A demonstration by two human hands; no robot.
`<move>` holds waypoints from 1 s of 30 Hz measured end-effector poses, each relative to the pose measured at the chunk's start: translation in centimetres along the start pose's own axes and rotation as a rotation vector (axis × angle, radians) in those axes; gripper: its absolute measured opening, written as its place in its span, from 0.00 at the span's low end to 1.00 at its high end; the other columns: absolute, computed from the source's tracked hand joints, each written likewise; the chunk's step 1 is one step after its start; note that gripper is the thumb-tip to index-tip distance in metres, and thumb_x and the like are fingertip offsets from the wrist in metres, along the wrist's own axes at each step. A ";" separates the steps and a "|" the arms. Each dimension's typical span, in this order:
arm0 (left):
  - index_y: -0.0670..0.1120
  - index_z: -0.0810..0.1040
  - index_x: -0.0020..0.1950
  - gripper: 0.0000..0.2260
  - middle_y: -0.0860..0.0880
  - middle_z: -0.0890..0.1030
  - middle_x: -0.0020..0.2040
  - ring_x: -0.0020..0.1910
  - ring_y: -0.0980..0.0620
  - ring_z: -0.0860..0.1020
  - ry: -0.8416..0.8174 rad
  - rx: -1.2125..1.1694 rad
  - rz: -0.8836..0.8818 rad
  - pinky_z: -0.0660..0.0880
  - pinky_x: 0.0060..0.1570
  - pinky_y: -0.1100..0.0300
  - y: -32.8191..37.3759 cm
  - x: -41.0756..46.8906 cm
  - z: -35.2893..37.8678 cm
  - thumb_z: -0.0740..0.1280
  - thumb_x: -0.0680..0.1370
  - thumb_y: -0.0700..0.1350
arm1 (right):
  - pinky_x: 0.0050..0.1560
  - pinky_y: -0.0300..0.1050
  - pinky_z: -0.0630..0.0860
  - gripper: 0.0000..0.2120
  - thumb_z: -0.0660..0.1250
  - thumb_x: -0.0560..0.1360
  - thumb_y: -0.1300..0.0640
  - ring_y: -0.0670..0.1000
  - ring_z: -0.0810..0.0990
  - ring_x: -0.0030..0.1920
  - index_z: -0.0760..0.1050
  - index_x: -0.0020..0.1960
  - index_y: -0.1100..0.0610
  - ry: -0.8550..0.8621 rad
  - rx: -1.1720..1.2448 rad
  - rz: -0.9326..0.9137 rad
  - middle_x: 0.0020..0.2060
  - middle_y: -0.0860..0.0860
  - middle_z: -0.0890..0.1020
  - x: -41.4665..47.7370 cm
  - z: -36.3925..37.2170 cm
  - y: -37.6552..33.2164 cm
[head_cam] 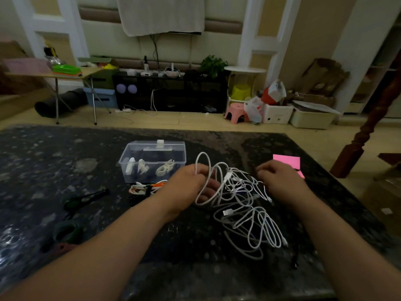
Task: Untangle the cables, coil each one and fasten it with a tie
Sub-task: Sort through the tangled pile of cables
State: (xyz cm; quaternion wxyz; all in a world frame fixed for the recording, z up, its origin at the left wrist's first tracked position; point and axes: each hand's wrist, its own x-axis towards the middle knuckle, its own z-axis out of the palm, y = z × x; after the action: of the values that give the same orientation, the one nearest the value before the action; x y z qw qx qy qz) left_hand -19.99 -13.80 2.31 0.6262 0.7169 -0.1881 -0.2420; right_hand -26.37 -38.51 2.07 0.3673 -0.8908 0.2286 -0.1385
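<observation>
- My left hand point(191, 185) has its fingers curled round a tall loop of the thin white cables point(238, 205), holding that loop up off the heap
- My right hand point(282, 181) is at the tangle's far right edge with its fingers bent down; I cannot tell whether it pinches a strand
- The tangle lies on the dark speckled stone surface point(65, 153) between my hands and spills toward me
- The cords look light, limp and smooth, so they should slide past each other but snag at the stiff white plug ends point(227, 212); I judge the best hold is just behind a plug, feeding it back through the loops
- Beyond my left hand sits a clear lidded plastic box point(152, 146) with small pale pieces inside, perhaps the ties, and before it a coiled orange-and-white bundle point(147, 187)
- A dark green-handled tool point(82, 199) and a green tape roll point(67, 232) lie well to the left; a pink paper note point(286, 160) lies behind my right hand
- A thin black cord point(294, 257) by the heap's right side could get dragged along
</observation>
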 end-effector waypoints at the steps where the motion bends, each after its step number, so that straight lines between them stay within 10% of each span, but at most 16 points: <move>1: 0.42 0.82 0.61 0.15 0.38 0.87 0.53 0.45 0.45 0.82 -0.020 0.033 0.002 0.78 0.46 0.53 0.0 0.0 -0.2 0.57 0.84 0.33 | 0.56 0.48 0.78 0.10 0.69 0.81 0.54 0.52 0.82 0.52 0.82 0.61 0.52 -0.045 -0.125 0.006 0.54 0.51 0.85 0.2 0.4 0.7; 4: 0.49 0.82 0.60 0.14 0.46 0.87 0.51 0.46 0.50 0.83 -0.057 0.345 0.046 0.79 0.51 0.53 -0.9 0.2 -0.7 0.58 0.86 0.37 | 0.59 0.46 0.75 0.18 0.71 0.80 0.47 0.54 0.82 0.59 0.80 0.66 0.54 -0.166 -0.314 0.003 0.58 0.52 0.84 0.4 2.2 1.7; 8: 0.58 0.78 0.65 0.17 0.55 0.84 0.57 0.53 0.56 0.82 -0.210 0.793 0.104 0.78 0.52 0.64 -2.3 -0.6 -0.6 0.62 0.82 0.40 | 0.50 0.47 0.80 0.09 0.73 0.78 0.45 0.50 0.85 0.46 0.83 0.45 0.50 -0.237 -0.383 -0.049 0.42 0.47 0.86 1.2 4.3 2.4; 15: 0.64 0.52 0.84 0.42 0.52 0.67 0.76 0.76 0.52 0.67 -0.435 1.091 0.091 0.66 0.76 0.54 -1.7 -1.4 -0.9 0.72 0.77 0.53 | 0.45 0.46 0.77 0.04 0.69 0.83 0.51 0.46 0.85 0.45 0.83 0.53 0.48 0.101 0.333 -0.152 0.43 0.47 0.87 1.1 0.7 -2.4; 21: 0.56 0.72 0.74 0.23 0.57 0.73 0.68 0.68 0.56 0.74 0.021 0.568 0.243 0.71 0.67 0.57 1.6 -1.6 -0.9 0.68 0.81 0.60 | 0.50 0.51 0.83 0.04 0.70 0.83 0.54 0.50 0.88 0.49 0.83 0.55 0.49 0.055 0.591 -0.278 0.47 0.49 0.88 -2.2 -1.0 -4.6; 24: 0.56 0.79 0.68 0.23 0.57 0.82 0.62 0.64 0.57 0.80 -0.042 0.147 0.203 0.75 0.66 0.53 2.8 -2.4 -0.1 0.63 0.79 0.66 | 0.50 0.44 0.82 0.05 0.71 0.82 0.56 0.46 0.86 0.50 0.83 0.54 0.47 -0.075 0.464 -0.418 0.48 0.46 0.87 -4.6 0.1 -5.5; 30: 0.43 0.82 0.62 0.11 0.45 0.87 0.57 0.58 0.44 0.85 0.048 -0.060 0.235 0.81 0.61 0.43 2.4 -2.5 -0.5 0.64 0.86 0.46 | 0.48 0.48 0.81 0.06 0.70 0.83 0.52 0.49 0.85 0.46 0.85 0.51 0.44 -0.280 0.238 -0.467 0.45 0.48 0.87 -6.5 1.5 -5.8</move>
State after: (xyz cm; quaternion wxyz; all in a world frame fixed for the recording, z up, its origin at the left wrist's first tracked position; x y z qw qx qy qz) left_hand -21.65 -12.32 5.04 0.6759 0.6763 -0.2484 -0.1551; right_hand -29.59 -30.68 4.66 0.4555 -0.8804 -0.0531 -0.1208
